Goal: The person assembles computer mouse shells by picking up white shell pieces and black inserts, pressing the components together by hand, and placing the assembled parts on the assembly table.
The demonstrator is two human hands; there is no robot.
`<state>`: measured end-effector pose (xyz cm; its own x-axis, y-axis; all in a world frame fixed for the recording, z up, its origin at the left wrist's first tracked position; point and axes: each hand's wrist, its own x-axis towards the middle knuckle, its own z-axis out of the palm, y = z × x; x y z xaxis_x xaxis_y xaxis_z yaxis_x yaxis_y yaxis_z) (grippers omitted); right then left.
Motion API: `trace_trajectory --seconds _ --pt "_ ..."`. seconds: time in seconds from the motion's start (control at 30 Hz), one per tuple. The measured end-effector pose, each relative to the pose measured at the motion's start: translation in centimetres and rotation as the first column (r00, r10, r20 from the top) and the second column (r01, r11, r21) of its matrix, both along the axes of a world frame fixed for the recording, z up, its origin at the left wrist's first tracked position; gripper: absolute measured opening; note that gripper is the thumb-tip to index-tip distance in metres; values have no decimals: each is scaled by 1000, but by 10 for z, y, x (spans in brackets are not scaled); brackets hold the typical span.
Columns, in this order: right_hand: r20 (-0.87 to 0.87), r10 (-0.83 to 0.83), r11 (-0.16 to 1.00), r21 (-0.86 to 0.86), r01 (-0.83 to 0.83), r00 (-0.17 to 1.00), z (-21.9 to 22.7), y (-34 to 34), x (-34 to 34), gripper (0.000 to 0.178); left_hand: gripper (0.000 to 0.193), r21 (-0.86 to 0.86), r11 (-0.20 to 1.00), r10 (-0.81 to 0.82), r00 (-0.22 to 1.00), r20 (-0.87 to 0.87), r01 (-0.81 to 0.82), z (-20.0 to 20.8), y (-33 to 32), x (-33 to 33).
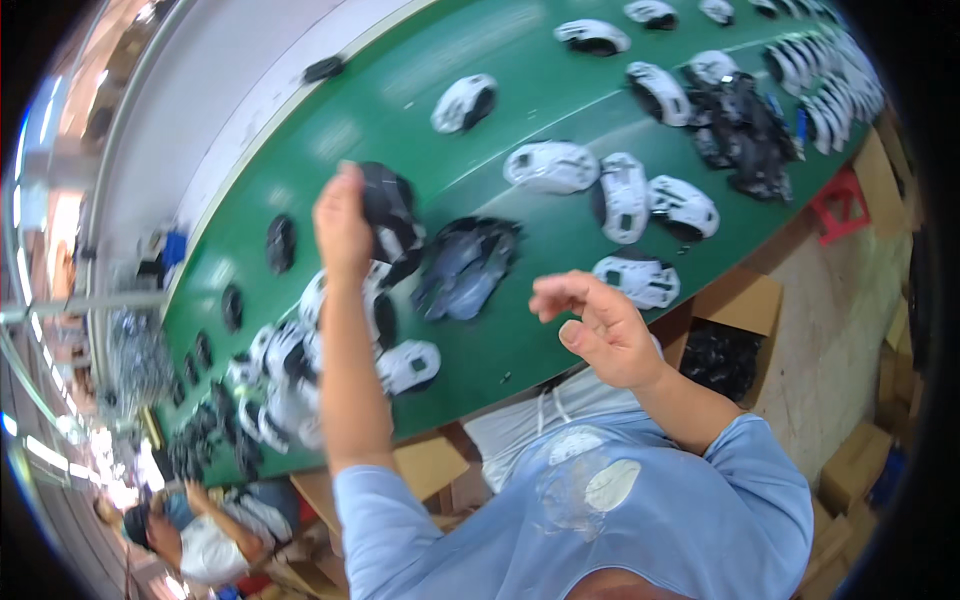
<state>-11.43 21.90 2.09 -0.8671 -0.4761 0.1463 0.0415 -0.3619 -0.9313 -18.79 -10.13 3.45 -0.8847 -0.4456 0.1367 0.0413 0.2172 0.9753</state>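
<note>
My left hand (345,225) reaches out over the table with a glossy black curved shell (390,215) at its right side; its fingers close on the shell's edge, partly hidden and a little blurred. My right hand (605,330) is held in the air near the table's front edge, fingers loosely bent and apart, with nothing in it. Between the hands a crumpled dark plastic piece (468,268) lies on the green table (430,160). Beside my right hand is a white curved shell with cut-outs (640,280). More white shells (408,368) lie by my left forearm.
Several white shells (552,166) are spread over the table. A heap of black plastic pieces (740,135) and a row of nested white shells (830,90) sit at far right. An open carton (728,340) stands below the front edge. Another person (215,535) works at lower left.
</note>
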Motion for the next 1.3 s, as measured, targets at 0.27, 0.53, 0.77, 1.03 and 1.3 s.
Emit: trace_trajectory --seconds 0.27,0.53,0.77,1.03,1.3 --pt "-511 -280 677 495 544 813 1 134 -81 12 73 -979 198 554 817 159 56 -67 -119 -122" --pt "-779 51 134 625 769 625 -26 158 -188 27 82 -844 208 1 863 506 495 -33 29 -167" --pt "-689 119 -2 720 694 715 -22 155 -196 22 84 -832 342 -42 892 451 437 -48 21 -165" --pt "-695 -222 164 665 729 684 -7 164 -184 21 74 -768 583 -87 960 265 265 -20 21 -117" --pt "-349 -427 650 522 551 834 -25 179 -180 19 37 -193 958 -221 975 -36 210 15 38 -1"
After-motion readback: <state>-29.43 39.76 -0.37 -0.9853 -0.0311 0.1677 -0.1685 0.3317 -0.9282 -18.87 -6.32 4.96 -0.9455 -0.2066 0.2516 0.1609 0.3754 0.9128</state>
